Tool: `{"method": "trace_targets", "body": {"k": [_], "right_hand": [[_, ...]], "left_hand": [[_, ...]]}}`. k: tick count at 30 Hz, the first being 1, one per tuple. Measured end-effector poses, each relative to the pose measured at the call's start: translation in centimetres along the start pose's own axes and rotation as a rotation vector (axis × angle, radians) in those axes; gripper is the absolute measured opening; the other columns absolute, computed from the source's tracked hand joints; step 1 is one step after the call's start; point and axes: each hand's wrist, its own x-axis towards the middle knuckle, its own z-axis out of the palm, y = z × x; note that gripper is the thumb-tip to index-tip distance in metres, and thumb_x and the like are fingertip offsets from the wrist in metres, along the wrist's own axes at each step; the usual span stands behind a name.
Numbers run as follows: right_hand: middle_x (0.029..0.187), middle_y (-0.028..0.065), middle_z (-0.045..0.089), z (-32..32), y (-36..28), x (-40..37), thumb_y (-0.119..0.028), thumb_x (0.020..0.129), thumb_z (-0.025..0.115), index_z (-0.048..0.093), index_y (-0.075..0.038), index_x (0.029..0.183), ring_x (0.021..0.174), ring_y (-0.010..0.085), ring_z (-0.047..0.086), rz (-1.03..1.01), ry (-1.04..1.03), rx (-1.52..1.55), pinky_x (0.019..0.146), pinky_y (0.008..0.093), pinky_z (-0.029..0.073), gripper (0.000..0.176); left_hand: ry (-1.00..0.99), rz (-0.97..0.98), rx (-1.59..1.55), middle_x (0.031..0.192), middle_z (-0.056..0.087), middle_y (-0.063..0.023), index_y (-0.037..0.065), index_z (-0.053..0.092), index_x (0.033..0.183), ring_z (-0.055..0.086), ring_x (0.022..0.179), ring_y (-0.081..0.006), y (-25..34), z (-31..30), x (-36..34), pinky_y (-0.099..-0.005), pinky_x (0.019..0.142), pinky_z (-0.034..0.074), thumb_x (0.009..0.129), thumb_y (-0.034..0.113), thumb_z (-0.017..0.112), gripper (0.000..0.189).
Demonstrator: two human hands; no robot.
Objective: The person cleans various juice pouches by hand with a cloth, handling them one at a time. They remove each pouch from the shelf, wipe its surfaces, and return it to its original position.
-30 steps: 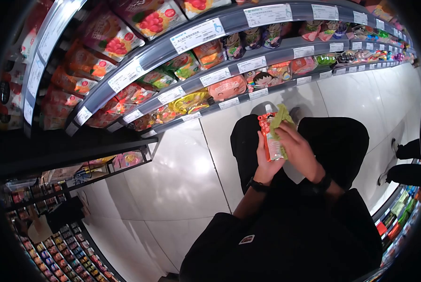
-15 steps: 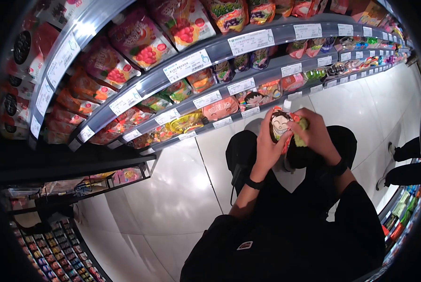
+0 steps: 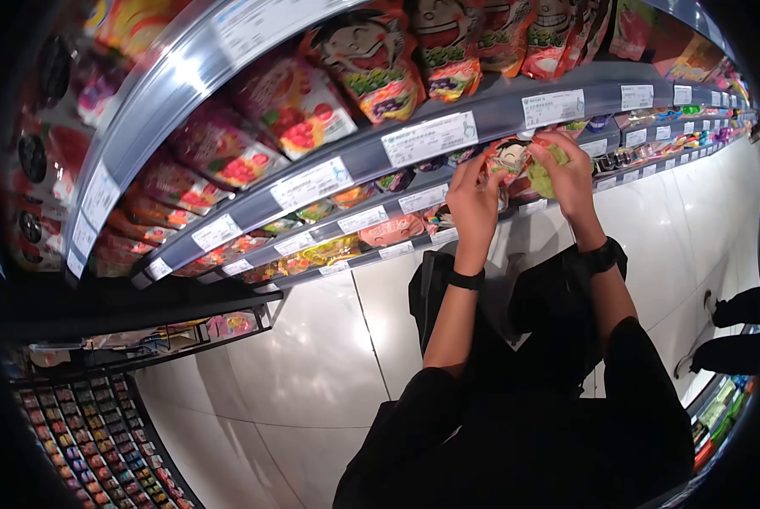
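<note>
A spouted snack pouch [image 3: 511,156] with a cartoon face is held up in front of the shelf edge. My left hand [image 3: 473,200] is closed on its left side, thumb across the front. Against the pouch's right side, my right hand [image 3: 573,180] grips a crumpled yellow-green cloth [image 3: 547,173]. The white cap [image 3: 524,135] shows at the top, close to the right fingertips. Part of the pouch's lower end is hidden by the fingers.
Larger cartoon-face pouches [image 3: 370,64] stand on the shelf above. A price-tag rail [image 3: 431,140] runs along the shelf front, near my hands. Lower shelves hold more packets [image 3: 393,229]. Another person's dark-clothed legs [image 3: 732,352] are at the right, on the tiled floor [image 3: 312,356].
Both hands have moved forward and up toward the shelf with the pouch and cloth. My arms are stretched farther out, and the view has shifted so the upper shelf shows more.
</note>
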Motion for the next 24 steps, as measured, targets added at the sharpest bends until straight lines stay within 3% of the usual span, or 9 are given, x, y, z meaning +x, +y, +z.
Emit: {"method": "trace_targets", "body": {"k": [5, 6, 7, 9, 12, 15, 18, 21, 24], "right_hand": [[0.108, 0.0133, 0.071, 0.4, 4.5, 3.3, -0.009, 0.087, 0.074, 0.071, 0.003, 0.106, 0.100, 0.0231, 0.067, 0.063, 0.054, 0.062, 0.090, 0.0333, 0.048, 0.023], [0.105, 0.0141, 0.073, 0.5, 4.2, 3.5, -0.006, 0.087, 0.072, 0.071, 0.003, 0.107, 0.097, 0.0244, 0.069, 0.000, 0.092, -0.004, 0.088, 0.0349, 0.050, 0.023], [0.105, 0.0141, 0.073, 0.5, 3.8, 3.7, -0.006, 0.087, 0.072, 0.071, 0.003, 0.107, 0.097, 0.0244, 0.069, 0.009, 0.089, -0.003, 0.088, 0.0349, 0.050, 0.023], [0.100, 0.0152, 0.073, 0.6, 3.3, 4.1, -0.005, 0.087, 0.070, 0.070, 0.004, 0.107, 0.094, 0.0270, 0.069, 0.061, 0.090, 0.017, 0.086, 0.0365, 0.051, 0.022], [0.096, 0.0168, 0.073, 1.0, 4.0, 4.2, -0.005, 0.087, 0.068, 0.070, 0.004, 0.106, 0.093, 0.0290, 0.070, -0.008, 0.129, -0.011, 0.084, 0.0378, 0.051, 0.021], [0.096, 0.0171, 0.072, 0.6, 3.7, 4.7, -0.007, 0.088, 0.069, 0.069, 0.004, 0.104, 0.090, 0.0309, 0.069, -0.068, 0.039, -0.117, 0.082, 0.0389, 0.051, 0.020], [0.096, 0.0177, 0.071, -1.0, 2.3, 3.7, -0.008, 0.087, 0.070, 0.068, 0.003, 0.106, 0.088, 0.0334, 0.068, -0.062, 0.133, -0.360, 0.080, 0.0392, 0.051, 0.021], [0.097, 0.0199, 0.069, -3.3, 1.5, 3.1, -0.012, 0.088, 0.071, 0.068, 0.000, 0.108, 0.089, 0.0383, 0.066, -0.052, 0.249, -0.213, 0.079, 0.0419, 0.051, 0.024], [0.096, 0.0228, 0.067, -5.3, 3.8, 4.7, -0.020, 0.087, 0.071, 0.068, -0.004, 0.109, 0.089, 0.0435, 0.063, -0.123, 0.126, -0.385, 0.078, 0.0466, 0.050, 0.028]], "left_hand": [[0.013, 0.056, 0.262, 0.089, 0.069, -0.0173, -0.002, 0.069, 0.100, 0.065, 0.076, -0.0310, -1.4, 2.8, 1.5, -0.0382, 0.069, 0.052, 0.077, 0.007, 0.085, 0.030], [0.018, 0.031, 0.264, 0.091, 0.069, -0.0182, -0.002, 0.068, 0.098, 0.064, 0.078, -0.0358, -1.4, 3.2, 1.6, -0.0410, 0.070, 0.051, 0.078, 0.006, 0.084, 0.027], [0.013, 0.024, 0.268, 0.091, 0.069, -0.0182, -0.002, 0.068, 0.098, 0.064, 0.078, -0.0358, -1.2, 3.5, 1.8, -0.0410, 0.070, 0.051, 0.078, 0.006, 0.084, 0.027], [0.136, 0.199, 0.321, 0.092, 0.069, -0.0185, -0.002, 0.068, 0.101, 0.064, 0.083, -0.0398, -1.2, 3.9, 2.0, -0.0434, 0.073, 0.051, 0.078, 0.006, 0.083, 0.028], [0.135, 0.135, 0.334, 0.094, 0.069, -0.0192, -0.002, 0.067, 0.104, 0.062, 0.087, -0.0419, -1.7, 4.2, 1.6, -0.0449, 0.076, 0.051, 0.079, 0.005, 0.082, 0.030], [0.087, 0.124, 0.355, 0.102, 0.066, -0.0225, -0.002, 0.066, 0.107, 0.063, 0.087, -0.0414, -2.6, 4.6, 1.3, -0.0460, 0.075, 0.051, 0.079, 0.004, 0.082, 0.033], [0.147, 0.020, 0.345, 0.111, 0.060, -0.0260, -0.003, 0.061, 0.114, 0.063, 0.087, -0.0433, -2.9, 5.1, 0.5, -0.0480, 0.075, 0.050, 0.080, 0.002, 0.081, 0.040], [0.111, -0.054, 0.293, 0.112, 0.055, -0.0263, -0.005, 0.056, 0.119, 0.062, 0.085, -0.0415, -3.2, 4.9, 0.5, -0.0477, 0.075, 0.049, 0.080, 0.002, 0.081, 0.047], [0.208, 0.129, 0.333, 0.106, 0.057, -0.0241, -0.007, 0.053, 0.121, 0.060, 0.083, -0.0373, -2.8, 4.9, 1.0, -0.0454, 0.076, 0.049, 0.080, 0.002, 0.081, 0.050]]}}
